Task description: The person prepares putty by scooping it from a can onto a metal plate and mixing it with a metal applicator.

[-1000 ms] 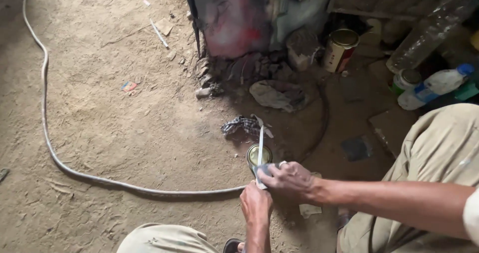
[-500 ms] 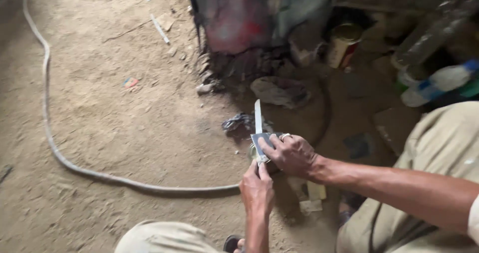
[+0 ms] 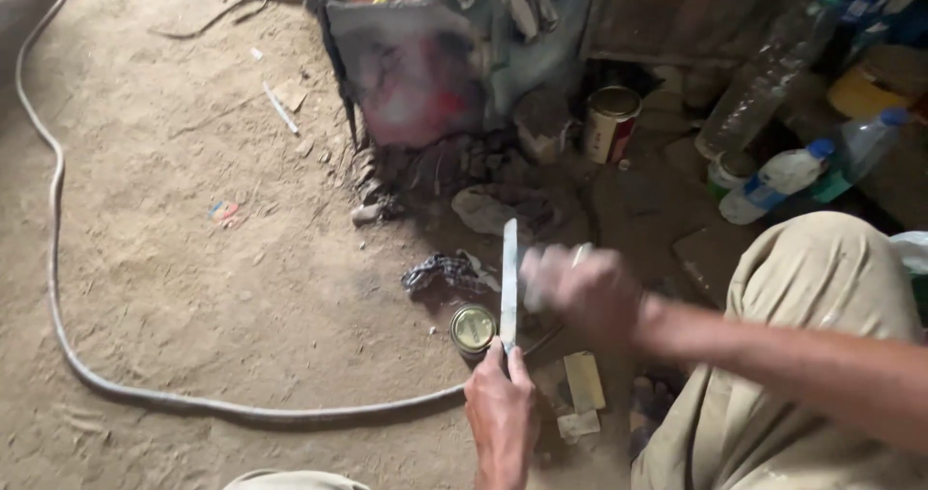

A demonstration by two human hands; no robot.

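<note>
The person's left hand (image 3: pixel 501 408) sits low and near in the view, fingers closed around the lower end of a thin flat blade (image 3: pixel 508 279) that stands nearly upright over the dirt floor (image 3: pixel 174 287). The right hand (image 3: pixel 580 289) is against the right side of the blade about halfway up; it is blurred, its fingers look curled, and whether they grip anything cannot be told. Just left of the blade's lower part, a small open tin (image 3: pixel 474 328) with yellowish contents rests on the ground, close to the left hand. A crumpled dark rag (image 3: pixel 445 270) lies a little beyond the tin. To the right of the left hand, pale scraps of card (image 3: pixel 584 382) lie flat. A grey hose (image 3: pixel 58 287) curves across the floor on the left and runs toward the tin. Farther off stand a red-smeared sack (image 3: pixel 416 65), a larger open can (image 3: pixel 611 123), and plastic bottles (image 3: pixel 783 176) on the right. The person's khaki-clad knee (image 3: pixel 822 297) fills the near right.
</note>
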